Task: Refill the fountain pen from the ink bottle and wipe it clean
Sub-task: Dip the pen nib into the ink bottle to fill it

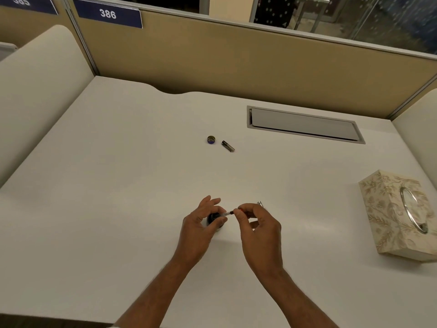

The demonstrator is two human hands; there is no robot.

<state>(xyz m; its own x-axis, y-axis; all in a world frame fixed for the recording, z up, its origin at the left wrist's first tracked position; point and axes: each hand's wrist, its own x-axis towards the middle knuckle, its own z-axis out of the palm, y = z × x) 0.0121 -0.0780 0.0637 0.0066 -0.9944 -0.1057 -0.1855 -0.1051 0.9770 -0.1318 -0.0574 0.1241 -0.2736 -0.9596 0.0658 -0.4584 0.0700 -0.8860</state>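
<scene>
We saw the left hand (pixel 201 223) curled round the small dark ink bottle (pixel 212 218), which seemed to stand on the tabletop (pixel 142 185) close in front of the person. The right hand (pixel 255 223) pinched the rear end of the fountain pen (pixel 227 213) between thumb and fingertips.

The pen's long axis ran nearly level, left to right, with its front end pointing left at the bottle's mouth. The bottle therefore lay just to the left of the right hand, and the 2 hands were almost touching. We could not tell whether the tip sat in the ink, because the left fingers hid the mouth.

We judged that the filling turned on this line: the right hand, the nearer one to the pen's rear, would need to tip the front end down into the opening.

Well beyond lay 1 bottle cap (pixel 211 139) and, just beside it, a short dark pen part (pixel 228 146). A patterned tissue box (pixel 390 209) stood far to the right.
</scene>
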